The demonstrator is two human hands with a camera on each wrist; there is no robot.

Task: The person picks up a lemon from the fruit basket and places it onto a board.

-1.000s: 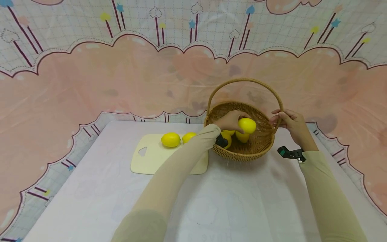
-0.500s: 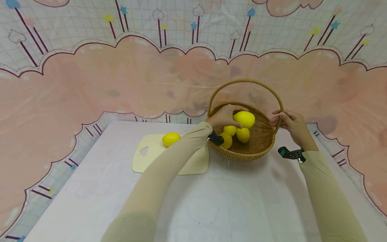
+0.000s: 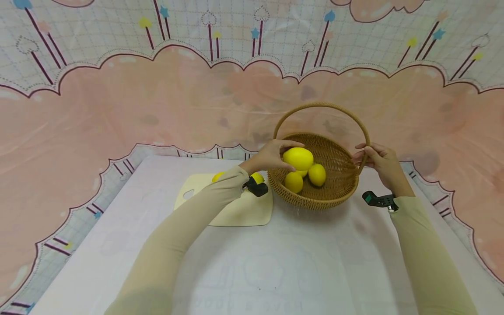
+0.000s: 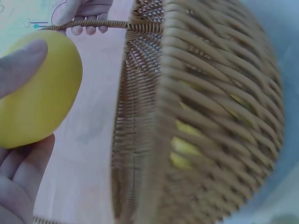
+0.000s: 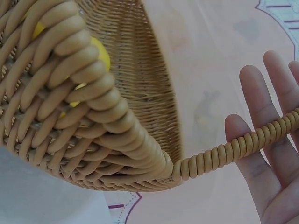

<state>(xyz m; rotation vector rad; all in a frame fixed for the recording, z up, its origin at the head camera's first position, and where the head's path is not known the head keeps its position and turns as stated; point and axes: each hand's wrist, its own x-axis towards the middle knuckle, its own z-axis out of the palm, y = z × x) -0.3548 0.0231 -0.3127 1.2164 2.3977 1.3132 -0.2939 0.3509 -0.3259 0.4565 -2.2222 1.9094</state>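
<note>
Yellow lemon (image 3: 298, 158) sits in the left hand (image 3: 271, 156), grip wrapped round it: fingers curl over the far side, thumb on the near side. Head view: lemon hangs just over the left rim of the wicker basket (image 3: 311, 201), long axis roughly left-right. Cutting board (image 3: 240, 212) lies on the desk (image 3: 299, 262) to the left and near of the lemon, just beside the basket; left hand is the nearer one to it. Two small yellow bits peek out on the board by the left sleeve, likely more lemons (image 3: 257, 177), mostly hidden by the arm. Basket holds two lemons in plain sight, one (image 3: 317, 174) to the right and one (image 3: 293, 182) nearer, plus a sliver of a third under the held one. Right hand (image 3: 379, 162) is at the right foot of the basket handle (image 3: 320, 105), fingers laid on it.

Left wrist view: held lemon (image 4: 39, 95) fills the left edge, fingertip (image 4: 21, 65) pressed on top, more fingers under it. Basket wall (image 4: 210, 116) is well clear to the right, blurred; yellow shows through the weave. Far fingers of the other hand (image 4: 84, 14) curl over the handle.

Right wrist view: handle rope (image 5: 233, 149) crosses the open palm (image 5: 266, 154), fingers straight, touching rather than wrapped here. Whether the thumb closes on it: cannot tell. Yellow of a lemon (image 5: 100, 53) shows through the basket weave (image 5: 140, 79).
</note>
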